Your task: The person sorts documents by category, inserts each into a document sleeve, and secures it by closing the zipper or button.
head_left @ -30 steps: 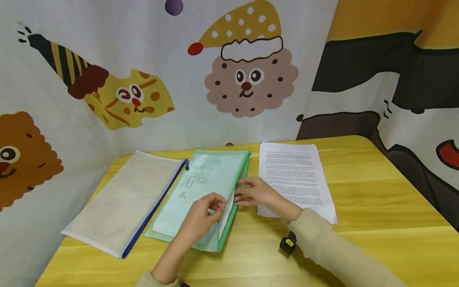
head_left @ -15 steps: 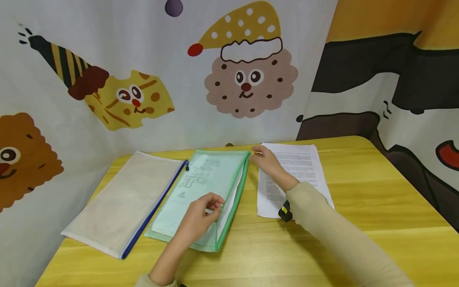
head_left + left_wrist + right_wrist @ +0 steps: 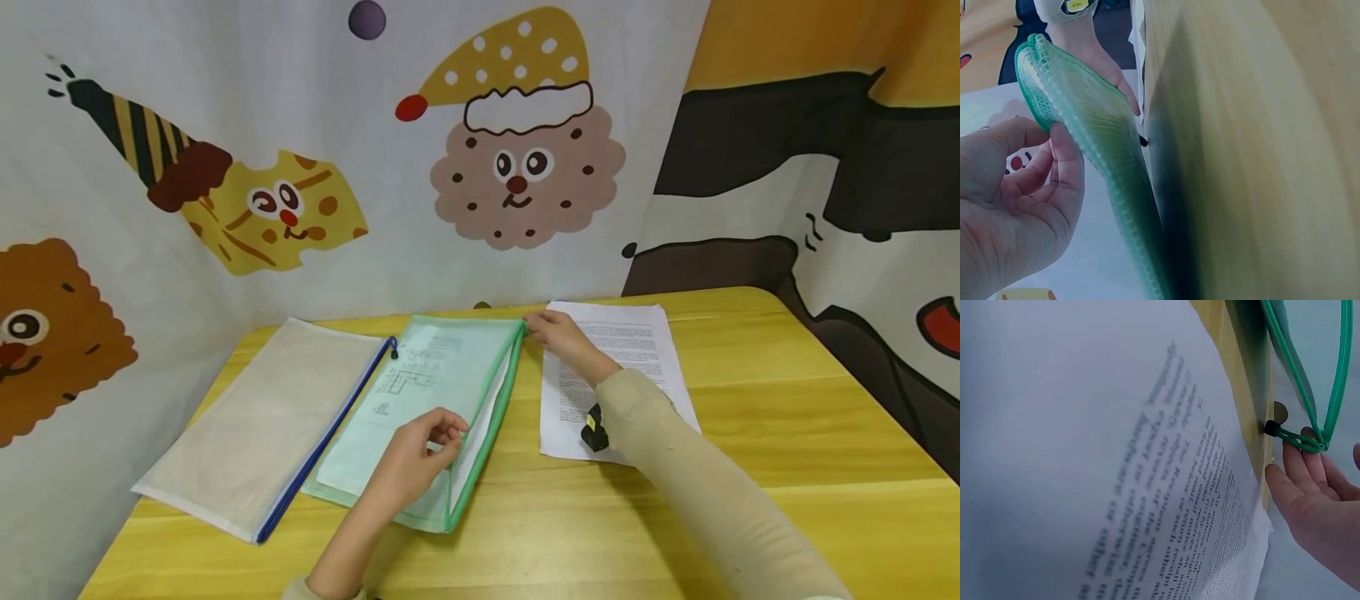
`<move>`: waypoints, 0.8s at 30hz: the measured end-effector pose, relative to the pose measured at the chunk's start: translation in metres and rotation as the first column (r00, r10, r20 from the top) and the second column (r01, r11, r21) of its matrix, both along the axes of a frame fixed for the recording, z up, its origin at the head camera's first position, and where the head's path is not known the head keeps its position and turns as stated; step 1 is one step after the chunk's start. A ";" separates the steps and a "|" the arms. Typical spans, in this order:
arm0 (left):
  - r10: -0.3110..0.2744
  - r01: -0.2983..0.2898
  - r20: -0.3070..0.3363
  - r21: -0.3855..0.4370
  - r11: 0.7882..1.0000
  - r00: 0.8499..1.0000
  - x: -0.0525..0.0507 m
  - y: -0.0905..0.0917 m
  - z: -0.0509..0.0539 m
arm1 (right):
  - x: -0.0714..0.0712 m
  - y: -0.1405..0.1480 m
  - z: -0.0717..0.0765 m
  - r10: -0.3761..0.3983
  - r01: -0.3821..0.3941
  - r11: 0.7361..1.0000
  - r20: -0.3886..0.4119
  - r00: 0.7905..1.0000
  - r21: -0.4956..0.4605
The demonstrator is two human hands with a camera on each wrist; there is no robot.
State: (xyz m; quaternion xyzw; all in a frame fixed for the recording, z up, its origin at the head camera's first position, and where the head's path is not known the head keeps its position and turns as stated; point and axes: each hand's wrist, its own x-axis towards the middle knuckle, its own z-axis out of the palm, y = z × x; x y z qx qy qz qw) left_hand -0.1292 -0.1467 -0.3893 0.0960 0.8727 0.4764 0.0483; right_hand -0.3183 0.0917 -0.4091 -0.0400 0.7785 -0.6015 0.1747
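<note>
Green see-through zip folder on yellow wood table, between other things. Its long right side gapes, white paper inside. Left hand: thumb and finger pinch top edge of open side. Right hand: at folder's far right corner, fingers touching zip end by thin green string with black tip; cannot tell if they pinch. White printed pages lie to right, partly under sleeve. Flat whitish folder with blue edge just left of green one.
</note>
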 end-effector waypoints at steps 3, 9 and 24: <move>-0.032 0.032 0.009 -0.004 0.999 0.999 0.000 -0.001 0.000 | 0.000 0.001 0.001 -0.011 0.011 0.999 0.011 1.000 0.030; -0.118 0.120 0.046 -0.049 0.992 0.992 -0.003 -0.002 -0.001 | -0.002 -0.002 0.002 -0.027 0.031 0.998 0.074 0.997 -0.057; -0.261 0.301 0.213 -0.185 0.935 0.942 -0.046 0.016 0.004 | -0.007 -0.004 0.007 -0.041 0.055 0.995 0.151 0.988 -0.088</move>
